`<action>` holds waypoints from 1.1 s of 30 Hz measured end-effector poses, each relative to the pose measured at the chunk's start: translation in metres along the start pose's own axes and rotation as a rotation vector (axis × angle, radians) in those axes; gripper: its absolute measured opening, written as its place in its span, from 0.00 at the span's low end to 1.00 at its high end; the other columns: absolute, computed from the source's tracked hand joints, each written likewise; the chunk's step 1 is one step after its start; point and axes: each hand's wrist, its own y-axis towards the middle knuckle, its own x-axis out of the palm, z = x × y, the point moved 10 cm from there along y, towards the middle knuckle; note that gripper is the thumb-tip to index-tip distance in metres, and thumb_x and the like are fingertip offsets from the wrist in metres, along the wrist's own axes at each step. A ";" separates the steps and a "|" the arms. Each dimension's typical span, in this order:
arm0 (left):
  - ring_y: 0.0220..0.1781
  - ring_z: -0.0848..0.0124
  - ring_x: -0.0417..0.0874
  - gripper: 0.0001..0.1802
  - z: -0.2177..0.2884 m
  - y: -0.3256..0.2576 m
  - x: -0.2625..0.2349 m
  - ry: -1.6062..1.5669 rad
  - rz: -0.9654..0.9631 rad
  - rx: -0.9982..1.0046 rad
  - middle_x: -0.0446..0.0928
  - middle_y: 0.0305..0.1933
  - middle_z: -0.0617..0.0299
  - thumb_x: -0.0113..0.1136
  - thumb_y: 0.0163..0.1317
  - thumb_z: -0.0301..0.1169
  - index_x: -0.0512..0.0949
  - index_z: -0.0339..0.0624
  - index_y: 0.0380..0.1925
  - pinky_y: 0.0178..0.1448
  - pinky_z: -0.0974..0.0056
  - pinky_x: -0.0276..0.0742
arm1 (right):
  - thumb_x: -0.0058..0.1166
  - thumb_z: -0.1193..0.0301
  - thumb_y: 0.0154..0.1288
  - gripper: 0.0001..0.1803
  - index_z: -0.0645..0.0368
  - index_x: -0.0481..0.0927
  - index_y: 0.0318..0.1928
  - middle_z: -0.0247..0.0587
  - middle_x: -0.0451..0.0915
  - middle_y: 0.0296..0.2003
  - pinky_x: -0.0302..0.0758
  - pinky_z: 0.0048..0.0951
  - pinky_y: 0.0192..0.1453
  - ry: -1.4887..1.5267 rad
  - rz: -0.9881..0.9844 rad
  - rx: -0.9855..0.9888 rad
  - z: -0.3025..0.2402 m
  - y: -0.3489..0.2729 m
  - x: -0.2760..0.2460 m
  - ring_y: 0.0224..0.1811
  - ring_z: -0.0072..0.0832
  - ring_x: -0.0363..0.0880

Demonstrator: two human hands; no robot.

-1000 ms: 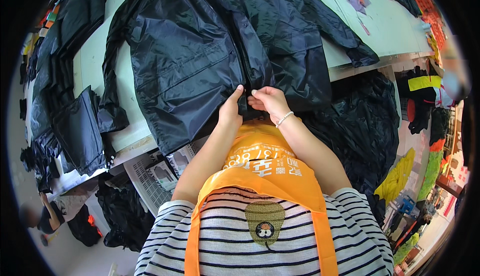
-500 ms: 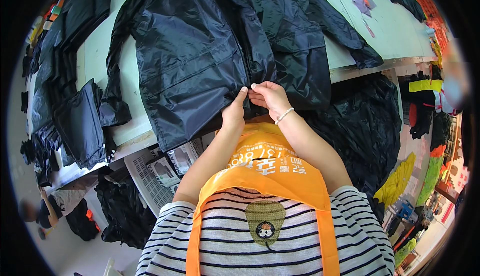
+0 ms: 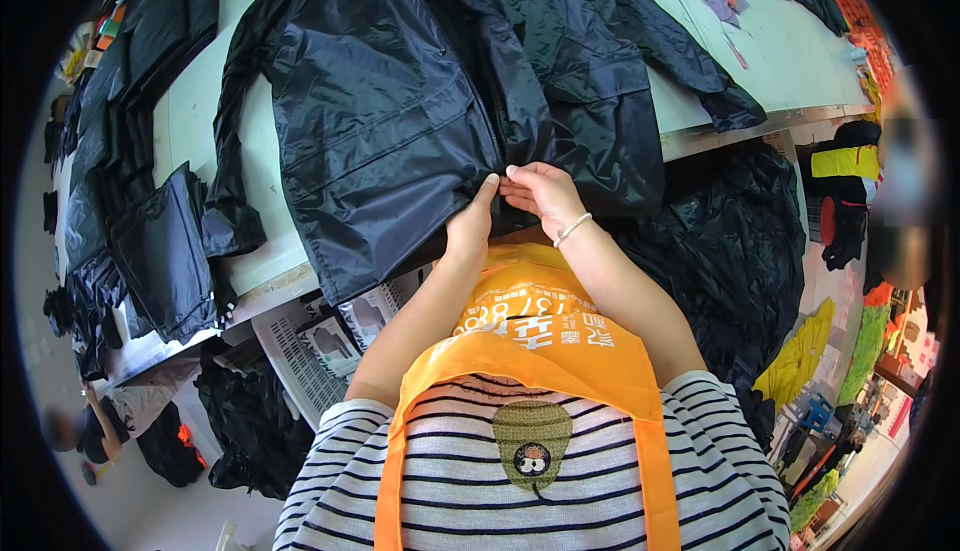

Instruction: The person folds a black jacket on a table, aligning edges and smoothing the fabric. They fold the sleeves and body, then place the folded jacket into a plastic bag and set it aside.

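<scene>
A shiny black jacket [image 3: 380, 141] lies spread over the pale table, its hem hanging past the near edge. Down its front runs a partly parted zipper [image 3: 493, 129]. At the zipper's lower end, my left hand [image 3: 474, 217] pinches the front edge of the jacket, thumb on top and fingers hidden beneath the cloth. Close beside it, my right hand [image 3: 543, 195] is closed with thumb against bent fingers on the same spot. Whether a zipper pin or slider sits between the fingertips is too small to make out.
Folded black garments [image 3: 160, 251] are stacked on the table [image 3: 268, 151] at left. Black cloth [image 3: 735, 251] hangs below the edge at right. A white plastic crate [image 3: 290, 351] stands under the table. A purple scrap [image 3: 722, 1] lies far right. Another person [image 3: 85, 426] is at lower left.
Both hands keep their grip at the zipper's lower end, with barely any movement. The view has shifted slightly, and a blurred figure at the right rim has changed position.
</scene>
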 end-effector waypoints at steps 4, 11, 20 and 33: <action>0.47 0.54 0.80 0.26 0.027 -0.001 0.004 0.743 -0.041 0.430 0.79 0.48 0.45 0.62 0.59 0.46 0.76 0.35 0.48 0.56 0.61 0.73 | 0.58 0.71 0.62 0.06 0.58 0.77 0.31 0.38 0.82 0.31 0.78 0.24 0.39 -0.022 0.023 -0.027 -0.004 0.002 -0.001 0.34 0.25 0.83; 0.57 0.57 0.76 0.35 0.018 -0.002 0.001 1.198 0.078 0.635 0.75 0.56 0.47 0.56 0.60 0.54 0.72 0.34 0.54 0.64 0.63 0.66 | 0.60 0.71 0.62 0.06 0.61 0.79 0.31 0.36 0.82 0.29 0.77 0.20 0.37 -0.415 0.020 -0.143 -0.016 0.010 0.000 0.31 0.21 0.81; 0.51 0.53 0.78 0.31 0.055 -0.032 0.014 1.394 -0.093 0.458 0.78 0.48 0.45 0.56 0.57 0.55 0.76 0.37 0.46 0.56 0.58 0.73 | 0.56 0.73 0.53 0.08 0.67 0.75 0.29 0.55 0.79 0.23 0.78 0.40 0.37 -1.505 0.152 -0.586 -0.037 -0.014 0.032 0.29 0.48 0.81; 0.68 0.53 0.63 0.31 -0.053 -0.087 -0.054 0.958 -0.253 0.243 0.66 0.63 0.47 0.61 0.59 0.36 0.65 0.39 0.61 0.72 0.57 0.54 | 0.48 0.71 0.55 0.06 0.54 0.79 0.31 0.35 0.78 0.34 0.60 0.39 0.65 -2.172 -0.378 -1.508 -0.134 0.095 0.182 0.52 0.33 0.72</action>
